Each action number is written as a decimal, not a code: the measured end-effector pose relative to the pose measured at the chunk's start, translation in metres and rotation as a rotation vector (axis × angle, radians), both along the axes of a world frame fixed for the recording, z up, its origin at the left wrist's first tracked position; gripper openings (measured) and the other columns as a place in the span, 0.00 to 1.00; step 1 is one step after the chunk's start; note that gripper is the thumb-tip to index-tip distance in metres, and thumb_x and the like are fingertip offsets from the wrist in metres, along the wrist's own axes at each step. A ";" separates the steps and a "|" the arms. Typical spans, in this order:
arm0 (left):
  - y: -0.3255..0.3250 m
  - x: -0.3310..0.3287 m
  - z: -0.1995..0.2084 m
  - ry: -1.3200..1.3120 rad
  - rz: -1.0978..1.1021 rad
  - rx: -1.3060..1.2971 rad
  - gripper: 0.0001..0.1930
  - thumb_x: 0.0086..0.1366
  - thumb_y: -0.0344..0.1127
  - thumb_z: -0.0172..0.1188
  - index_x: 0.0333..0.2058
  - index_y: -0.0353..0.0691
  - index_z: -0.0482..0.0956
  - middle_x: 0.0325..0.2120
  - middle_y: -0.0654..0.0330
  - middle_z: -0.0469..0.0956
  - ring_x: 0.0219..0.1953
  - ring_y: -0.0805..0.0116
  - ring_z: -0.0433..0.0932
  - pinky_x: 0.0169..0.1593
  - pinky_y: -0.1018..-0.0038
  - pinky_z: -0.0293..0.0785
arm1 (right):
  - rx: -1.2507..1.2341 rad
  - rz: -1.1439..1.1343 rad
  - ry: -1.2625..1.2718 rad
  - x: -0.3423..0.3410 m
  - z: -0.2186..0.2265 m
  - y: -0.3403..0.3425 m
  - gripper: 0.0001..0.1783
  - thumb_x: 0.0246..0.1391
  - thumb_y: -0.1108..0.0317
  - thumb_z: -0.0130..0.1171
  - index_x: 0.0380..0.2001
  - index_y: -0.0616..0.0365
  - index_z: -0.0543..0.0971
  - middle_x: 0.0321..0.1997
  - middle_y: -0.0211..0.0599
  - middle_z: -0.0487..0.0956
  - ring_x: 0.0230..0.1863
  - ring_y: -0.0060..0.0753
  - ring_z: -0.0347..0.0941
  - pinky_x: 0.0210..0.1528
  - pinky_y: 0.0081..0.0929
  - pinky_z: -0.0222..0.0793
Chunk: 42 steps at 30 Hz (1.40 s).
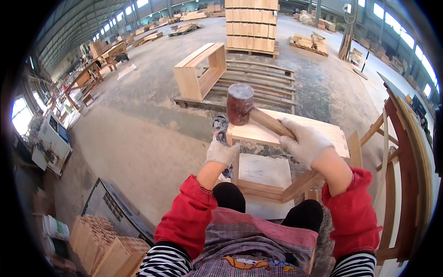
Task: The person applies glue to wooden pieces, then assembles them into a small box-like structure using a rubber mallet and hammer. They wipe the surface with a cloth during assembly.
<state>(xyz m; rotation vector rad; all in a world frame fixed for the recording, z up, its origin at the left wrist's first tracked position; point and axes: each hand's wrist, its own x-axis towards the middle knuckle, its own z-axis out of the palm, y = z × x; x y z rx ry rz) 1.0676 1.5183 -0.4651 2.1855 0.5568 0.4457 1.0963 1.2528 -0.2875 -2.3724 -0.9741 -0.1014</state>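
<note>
My gloved right hand is wrapped round the wooden handle of a mallet. Its thick reddish-brown head, pale on top, stands over the left end of a light board on a wooden frame in front of me. At that frame's left corner, my gloved left hand is closed on the side board, its thumb on the near side and its other fingers partly hidden. A crumpled dark patterned cloth shows just beyond this hand. Pale flat panel lies inside the frame, between my knees.
Ahead, a finished-looking open wooden box stands on a slatted pallet. Behind it rises a tall stack of wooden boxes. Cut wood pieces and a white bucket are at lower left. A wooden rack stands close on my right.
</note>
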 end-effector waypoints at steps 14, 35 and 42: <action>0.008 -0.008 -0.008 -0.067 -0.035 0.074 0.27 0.58 0.42 0.64 0.55 0.40 0.72 0.48 0.49 0.78 0.50 0.49 0.76 0.53 0.64 0.72 | -0.231 -0.087 -0.051 0.027 0.015 0.015 0.28 0.59 0.54 0.53 0.61 0.47 0.70 0.49 0.51 0.79 0.50 0.55 0.75 0.52 0.43 0.71; 0.013 -0.025 0.108 -0.179 -0.481 -0.690 0.23 0.75 0.40 0.44 0.64 0.37 0.59 0.56 0.59 0.69 0.56 0.71 0.68 0.61 0.75 0.61 | 0.002 -0.254 0.352 0.032 -0.003 -0.058 0.26 0.57 0.57 0.56 0.57 0.57 0.74 0.39 0.47 0.82 0.41 0.39 0.78 0.49 0.30 0.71; 0.058 0.021 0.120 0.021 -0.908 -0.142 0.28 0.62 0.39 0.64 0.60 0.40 0.70 0.68 0.50 0.52 0.68 0.63 0.54 0.67 0.70 0.54 | -0.005 -0.155 0.279 0.030 -0.003 -0.063 0.27 0.59 0.57 0.55 0.58 0.59 0.72 0.43 0.44 0.80 0.41 0.34 0.76 0.48 0.29 0.70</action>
